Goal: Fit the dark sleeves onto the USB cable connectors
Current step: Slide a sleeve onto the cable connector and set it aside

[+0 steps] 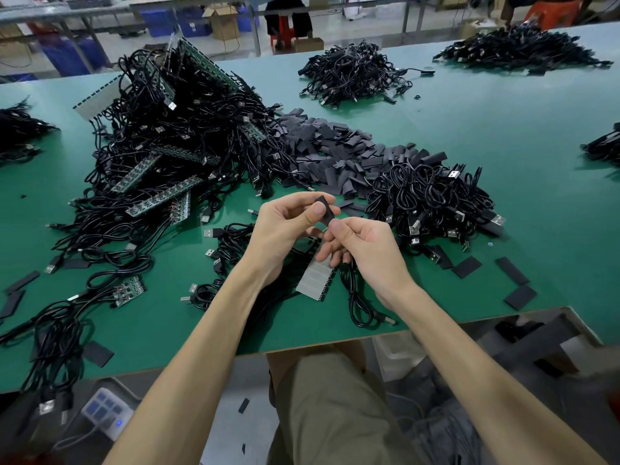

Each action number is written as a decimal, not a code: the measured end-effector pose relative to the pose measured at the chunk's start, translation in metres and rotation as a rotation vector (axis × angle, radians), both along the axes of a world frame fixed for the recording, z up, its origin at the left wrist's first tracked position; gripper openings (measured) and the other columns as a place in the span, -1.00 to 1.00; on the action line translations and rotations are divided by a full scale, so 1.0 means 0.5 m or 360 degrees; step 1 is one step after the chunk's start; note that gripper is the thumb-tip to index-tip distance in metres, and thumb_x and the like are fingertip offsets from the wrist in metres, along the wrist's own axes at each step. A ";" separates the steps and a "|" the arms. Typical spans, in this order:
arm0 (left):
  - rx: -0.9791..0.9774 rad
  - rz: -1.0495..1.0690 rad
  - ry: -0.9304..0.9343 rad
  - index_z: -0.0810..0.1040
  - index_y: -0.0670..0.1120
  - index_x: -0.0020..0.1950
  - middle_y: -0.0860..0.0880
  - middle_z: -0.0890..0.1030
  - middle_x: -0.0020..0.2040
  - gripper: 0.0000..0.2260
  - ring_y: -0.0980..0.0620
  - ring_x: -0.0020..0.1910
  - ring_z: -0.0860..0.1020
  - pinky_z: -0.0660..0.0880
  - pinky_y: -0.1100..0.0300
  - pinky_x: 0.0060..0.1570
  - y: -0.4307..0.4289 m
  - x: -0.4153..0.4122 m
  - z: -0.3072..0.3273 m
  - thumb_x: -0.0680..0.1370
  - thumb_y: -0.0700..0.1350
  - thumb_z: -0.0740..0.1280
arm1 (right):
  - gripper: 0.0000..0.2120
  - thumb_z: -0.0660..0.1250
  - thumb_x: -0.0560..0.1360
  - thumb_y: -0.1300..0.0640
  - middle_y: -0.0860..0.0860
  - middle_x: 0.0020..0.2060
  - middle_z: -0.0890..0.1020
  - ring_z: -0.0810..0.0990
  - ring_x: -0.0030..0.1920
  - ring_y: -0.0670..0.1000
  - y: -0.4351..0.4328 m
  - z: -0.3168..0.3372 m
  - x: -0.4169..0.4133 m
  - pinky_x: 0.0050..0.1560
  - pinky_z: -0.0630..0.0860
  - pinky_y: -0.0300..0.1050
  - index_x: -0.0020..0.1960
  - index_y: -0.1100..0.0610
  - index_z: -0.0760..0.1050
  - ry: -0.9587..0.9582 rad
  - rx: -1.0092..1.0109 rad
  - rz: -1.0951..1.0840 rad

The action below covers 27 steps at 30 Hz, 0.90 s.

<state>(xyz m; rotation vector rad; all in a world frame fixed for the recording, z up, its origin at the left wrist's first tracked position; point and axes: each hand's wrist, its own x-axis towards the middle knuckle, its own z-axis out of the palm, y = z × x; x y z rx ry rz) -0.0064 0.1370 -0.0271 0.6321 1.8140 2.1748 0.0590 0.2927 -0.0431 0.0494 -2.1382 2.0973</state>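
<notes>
Head view, sleeve heap (335, 146) centre, cable tangle (167, 129) left, coiled cables (429, 193) right

A green bench (469, 135) spans the view. Beyond its far edge stand blue crates (188, 20), an open cardboard box (224, 23) and a red stool (284, 28). Below its near edge, a white power strip (105, 414) with 1 blue light lies at lower left.

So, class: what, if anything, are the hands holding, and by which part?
Both pinch one dark sleeve: the left hand near its upper end, the right hand at its lower end.
</notes>
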 end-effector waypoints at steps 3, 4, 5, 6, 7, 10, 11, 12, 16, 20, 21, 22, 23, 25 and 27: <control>-0.0029 0.0017 0.0031 0.70 -0.06 0.20 -0.14 0.73 0.06 -0.80 0.04 -0.09 0.69 0.59 0.24 -0.10 0.001 -0.001 -0.001 0.59 -0.09 0.43 | -0.72 0.25 0.69 0.08 0.13 -0.29 0.73 0.59 -0.38 0.00 -0.001 0.003 0.001 -0.33 0.44 -0.28 -0.11 0.16 0.60 -0.0001 -0.0019 0.0010; -0.0042 0.0023 0.0052 0.69 -0.06 0.23 -0.14 0.74 0.06 -0.79 0.04 -0.07 0.69 0.58 0.25 -0.11 0.001 -0.001 -0.001 0.60 -0.10 0.42 | -0.72 0.26 0.69 0.08 0.13 -0.29 0.73 0.59 -0.38 0.00 -0.001 0.003 0.001 -0.34 0.44 -0.28 -0.11 0.16 0.60 -0.0003 -0.0022 0.0011; -0.0055 0.0030 0.0078 0.68 -0.05 0.25 -0.14 0.74 0.06 -0.77 0.04 -0.07 0.69 0.57 0.25 -0.11 0.000 -0.002 -0.001 0.61 -0.12 0.42 | -0.72 0.26 0.69 0.07 0.13 -0.29 0.73 0.59 -0.38 0.01 -0.002 0.003 0.000 -0.34 0.44 -0.28 -0.11 0.17 0.60 -0.0005 -0.0023 0.0010; -0.0069 0.0039 0.0103 0.67 -0.04 0.28 -0.14 0.74 0.05 -0.76 0.03 -0.07 0.68 0.56 0.26 -0.12 0.000 -0.003 -0.001 0.61 -0.12 0.42 | -0.72 0.27 0.69 0.07 0.13 -0.29 0.73 0.59 -0.38 0.01 -0.003 0.002 0.000 -0.34 0.44 -0.28 -0.11 0.17 0.60 -0.0010 -0.0023 0.0005; -0.0079 0.0047 0.0119 0.66 -0.04 0.29 -0.15 0.74 0.04 -0.75 0.03 -0.07 0.68 0.56 0.26 -0.13 0.001 -0.003 -0.001 0.61 -0.13 0.42 | -0.72 0.27 0.69 0.06 0.13 -0.29 0.73 0.59 -0.39 0.01 -0.003 0.002 0.000 -0.34 0.43 -0.28 -0.11 0.17 0.60 -0.0015 -0.0022 0.0000; -0.0100 0.0061 0.0101 0.66 -0.09 0.26 -0.14 0.74 0.03 -0.76 0.02 -0.04 0.70 0.56 0.27 -0.11 0.001 -0.001 -0.001 0.60 -0.14 0.44 | -0.73 0.28 0.68 0.07 0.12 -0.29 0.74 0.60 -0.39 0.00 -0.004 0.000 0.000 -0.34 0.44 -0.28 -0.11 0.18 0.60 -0.0017 0.0002 -0.0012; -0.0107 0.0065 0.0089 0.67 -0.10 0.23 -0.14 0.75 0.02 -0.78 0.02 -0.04 0.71 0.57 0.27 -0.10 0.001 -0.001 -0.002 0.59 -0.13 0.44 | -0.73 0.28 0.68 0.07 0.11 -0.29 0.74 0.60 -0.39 0.00 -0.004 -0.001 0.001 -0.34 0.44 -0.27 -0.11 0.18 0.60 -0.0016 0.0014 -0.0014; -0.0111 0.0067 0.0080 0.68 -0.11 0.20 -0.14 0.75 0.02 -0.80 0.03 -0.04 0.71 0.58 0.26 -0.10 0.001 -0.001 -0.002 0.58 -0.13 0.44 | -0.73 0.28 0.68 0.06 0.11 -0.29 0.74 0.60 -0.38 0.01 -0.004 -0.001 0.001 -0.34 0.44 -0.27 -0.11 0.18 0.60 -0.0016 0.0021 -0.0016; -0.0140 0.0077 0.0079 0.69 -0.10 0.15 -0.12 0.75 0.02 -0.84 0.02 -0.06 0.71 0.61 0.20 -0.07 0.003 0.001 -0.003 0.59 -0.14 0.43 | -0.72 0.27 0.69 0.07 0.12 -0.29 0.74 0.60 -0.39 0.02 -0.004 -0.002 0.001 -0.35 0.43 -0.27 -0.10 0.20 0.58 -0.0020 0.0014 -0.0029; -0.0103 0.0061 0.0079 0.71 -0.06 0.15 -0.12 0.74 0.05 -0.84 0.03 -0.06 0.67 0.55 0.16 -0.05 0.001 0.002 -0.003 0.60 -0.10 0.43 | -0.71 0.23 0.71 0.12 0.15 -0.31 0.72 0.60 -0.41 0.02 -0.008 0.005 0.002 -0.37 0.43 -0.30 -0.12 0.21 0.56 -0.0009 -0.0057 0.0013; -0.0080 0.0030 0.0058 0.72 -0.02 0.15 -0.12 0.74 0.05 -0.84 0.03 -0.05 0.65 0.52 0.13 -0.03 -0.001 0.002 -0.002 0.59 -0.07 0.43 | -0.71 0.21 0.71 0.14 0.15 -0.32 0.72 0.59 -0.41 0.02 -0.008 0.007 0.003 -0.37 0.44 -0.32 -0.13 0.21 0.55 0.0009 -0.0094 0.0037; -0.0053 -0.0016 0.0018 0.72 0.02 0.15 -0.11 0.73 0.05 -0.82 0.03 -0.04 0.64 0.49 0.08 0.00 -0.002 0.001 0.000 0.57 -0.03 0.44 | -0.70 0.19 0.72 0.16 0.15 -0.34 0.71 0.59 -0.42 0.01 -0.009 0.009 0.005 -0.37 0.44 -0.33 -0.14 0.20 0.54 0.0030 -0.0117 0.0062; -0.0026 -0.0070 -0.0029 0.72 0.04 0.16 -0.11 0.73 0.05 -0.79 0.02 -0.02 0.64 0.46 0.04 0.02 -0.004 0.000 0.000 0.55 0.01 0.44 | -0.69 0.18 0.72 0.16 0.14 -0.35 0.69 0.59 -0.41 0.01 -0.009 0.010 0.007 -0.36 0.43 -0.33 -0.15 0.19 0.53 0.0048 -0.0115 0.0084; 0.0007 -0.0145 -0.0091 0.73 0.05 0.15 -0.07 0.73 0.01 -0.75 0.04 -0.05 0.63 0.43 0.03 0.01 -0.005 -0.002 -0.001 0.50 0.07 0.46 | -0.68 0.16 0.73 0.14 0.10 -0.38 0.68 0.60 -0.40 0.01 -0.010 0.013 0.010 -0.35 0.39 -0.29 -0.15 0.17 0.51 0.0056 -0.0058 0.0122; 0.0024 -0.0162 -0.0090 0.75 0.04 0.10 -0.03 0.73 -0.03 -0.71 0.06 -0.15 0.61 0.43 0.08 -0.06 -0.003 -0.004 -0.005 0.45 0.13 0.49 | -0.67 0.15 0.73 0.12 0.08 -0.39 0.67 0.59 -0.39 0.01 -0.008 0.013 0.011 -0.33 0.36 -0.21 -0.15 0.17 0.50 0.0057 -0.0001 0.0143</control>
